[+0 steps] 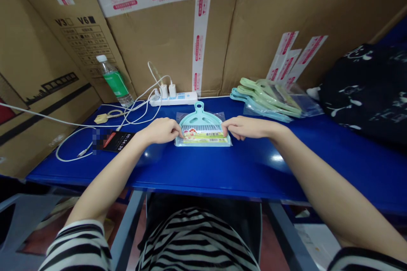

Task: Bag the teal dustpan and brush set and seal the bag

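Observation:
A light-blue dustpan [203, 117] with a grey-bristled brush [206, 128] lies in a clear plastic bag on the blue table [203, 169], its looped handle pointing away from me. Across its lower part runs a yellow and white printed label [203, 136] with red mushrooms. My left hand [163, 130] is closed at the left edge of the bagged set, fingers curled and pressed to the plastic. At the right edge, my right hand [243, 128] pinches the bag by the label's end, its other fingers folded in. Undersides of both hands are hidden.
Several bagged green and blue dustpans [270, 99] are piled at the back right, beside a dark patterned bag [365, 93]. A power strip [174, 98], white cables, a bottle [116, 82] and a phone [117, 141] occupy the left. Cardboard [159, 46] walls the back.

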A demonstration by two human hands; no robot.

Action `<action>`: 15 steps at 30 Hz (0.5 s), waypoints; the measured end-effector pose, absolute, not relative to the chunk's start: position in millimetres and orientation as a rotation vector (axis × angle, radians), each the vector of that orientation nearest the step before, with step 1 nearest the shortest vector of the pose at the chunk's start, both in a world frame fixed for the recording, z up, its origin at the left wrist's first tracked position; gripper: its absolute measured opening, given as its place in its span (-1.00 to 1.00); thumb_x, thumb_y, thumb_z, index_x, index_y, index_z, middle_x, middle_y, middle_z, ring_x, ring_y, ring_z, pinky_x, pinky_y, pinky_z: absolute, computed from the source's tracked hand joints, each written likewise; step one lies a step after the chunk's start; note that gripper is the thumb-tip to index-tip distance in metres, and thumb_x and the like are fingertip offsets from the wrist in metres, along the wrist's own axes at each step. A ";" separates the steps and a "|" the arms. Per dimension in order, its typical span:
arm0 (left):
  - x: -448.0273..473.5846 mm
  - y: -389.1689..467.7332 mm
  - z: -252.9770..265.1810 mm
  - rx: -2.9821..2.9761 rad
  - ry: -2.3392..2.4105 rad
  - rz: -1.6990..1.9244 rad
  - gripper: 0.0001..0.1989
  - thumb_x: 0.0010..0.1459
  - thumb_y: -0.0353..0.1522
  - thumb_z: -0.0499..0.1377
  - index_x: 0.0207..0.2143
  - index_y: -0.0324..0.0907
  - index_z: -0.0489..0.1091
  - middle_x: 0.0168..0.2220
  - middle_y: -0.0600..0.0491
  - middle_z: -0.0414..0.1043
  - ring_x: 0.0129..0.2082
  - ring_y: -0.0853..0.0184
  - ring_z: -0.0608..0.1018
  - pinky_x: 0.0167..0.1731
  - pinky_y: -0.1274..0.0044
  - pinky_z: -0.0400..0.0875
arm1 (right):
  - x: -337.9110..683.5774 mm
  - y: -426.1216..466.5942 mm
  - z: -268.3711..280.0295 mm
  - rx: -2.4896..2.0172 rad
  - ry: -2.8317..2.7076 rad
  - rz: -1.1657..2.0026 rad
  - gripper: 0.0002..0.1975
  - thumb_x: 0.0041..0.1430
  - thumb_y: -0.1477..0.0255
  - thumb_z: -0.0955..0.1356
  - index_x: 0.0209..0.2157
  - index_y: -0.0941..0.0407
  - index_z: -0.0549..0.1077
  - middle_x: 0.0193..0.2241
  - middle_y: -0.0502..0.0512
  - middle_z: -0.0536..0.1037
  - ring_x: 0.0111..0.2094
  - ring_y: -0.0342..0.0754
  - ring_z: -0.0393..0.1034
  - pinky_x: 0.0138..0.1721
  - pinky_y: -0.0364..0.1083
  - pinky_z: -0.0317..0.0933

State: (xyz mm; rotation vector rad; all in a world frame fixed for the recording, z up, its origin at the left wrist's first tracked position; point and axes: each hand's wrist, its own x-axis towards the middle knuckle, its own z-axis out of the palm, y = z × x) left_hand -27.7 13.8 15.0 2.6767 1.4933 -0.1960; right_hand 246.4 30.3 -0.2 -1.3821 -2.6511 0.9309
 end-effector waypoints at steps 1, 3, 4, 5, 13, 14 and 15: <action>-27.2 13.6 15.0 2.675 1.497 -0.197 -0.57 0.08 -0.50 -0.03 -0.25 -0.01 0.60 -0.21 0.16 0.62 -0.25 0.31 0.60 -0.27 0.54 0.40 | 245.2 29.6 -0.3 -1.371 -2.652 0.959 -0.80 0.11 0.48 0.16 -0.47 0.09 0.38 -0.65 -0.04 0.37 -0.58 -0.13 0.32 -0.50 -0.17 0.24; -26.0 12.8 15.2 2.675 1.509 -0.205 -0.58 0.11 -0.50 -0.05 -0.27 -0.02 0.59 -0.20 0.16 0.61 -0.22 0.30 0.60 -0.25 0.53 0.39 | 243.6 28.9 -0.7 -1.341 -2.674 0.956 -0.85 0.10 0.47 0.19 -0.52 0.07 0.29 -0.65 -0.05 0.36 -0.58 -0.13 0.34 -0.51 -0.17 0.23; -25.3 12.2 15.2 2.679 1.513 -0.209 -0.58 0.12 -0.50 -0.06 -0.28 -0.02 0.58 -0.21 0.16 0.61 -0.21 0.30 0.60 -0.25 0.52 0.39 | 243.1 28.6 -1.0 -1.334 -2.684 0.942 -0.86 0.09 0.46 0.21 -0.54 0.07 0.27 -0.65 -0.06 0.36 -0.58 -0.13 0.35 -0.52 -0.18 0.22; -24.5 11.5 15.2 2.688 1.514 -0.212 -0.58 0.13 -0.49 -0.07 -0.28 -0.03 0.57 -0.23 0.16 0.61 -0.21 0.29 0.60 -0.25 0.52 0.38 | 242.7 28.4 -1.3 -1.333 -2.689 0.928 -0.86 0.08 0.46 0.23 -0.55 0.07 0.25 -0.64 -0.06 0.36 -0.58 -0.13 0.36 -0.52 -0.18 0.21; -21.4 11.1 3.9 2.786 1.459 -0.227 -0.70 0.25 -0.31 -0.04 -0.41 -0.12 0.45 -0.51 0.08 0.49 -0.41 0.27 0.56 -0.49 0.54 0.19 | 237.4 26.2 -3.4 -1.471 -2.601 0.940 -0.75 0.08 0.35 0.30 -0.59 0.04 0.17 -0.69 -0.08 0.38 -0.63 -0.13 0.36 -0.54 -0.16 0.21; -21.7 11.8 2.4 2.789 1.454 -0.217 -0.72 0.25 -0.30 -0.02 -0.42 -0.12 0.43 -0.53 0.09 0.48 -0.42 0.28 0.55 -0.50 0.54 0.16 | 236.7 26.0 -3.5 -1.483 -2.592 0.945 -0.75 0.08 0.34 0.31 -0.59 0.04 0.18 -0.70 -0.09 0.38 -0.64 -0.13 0.36 -0.55 -0.16 0.21; -22.0 12.3 1.4 2.785 1.455 -0.210 -0.72 0.25 -0.30 -0.02 -0.43 -0.13 0.42 -0.54 0.09 0.46 -0.44 0.29 0.54 -0.51 0.55 0.14 | 235.9 25.8 -3.4 -1.492 -2.587 0.944 -0.75 0.07 0.34 0.32 -0.59 0.04 0.18 -0.71 -0.09 0.38 -0.64 -0.13 0.35 -0.55 -0.16 0.22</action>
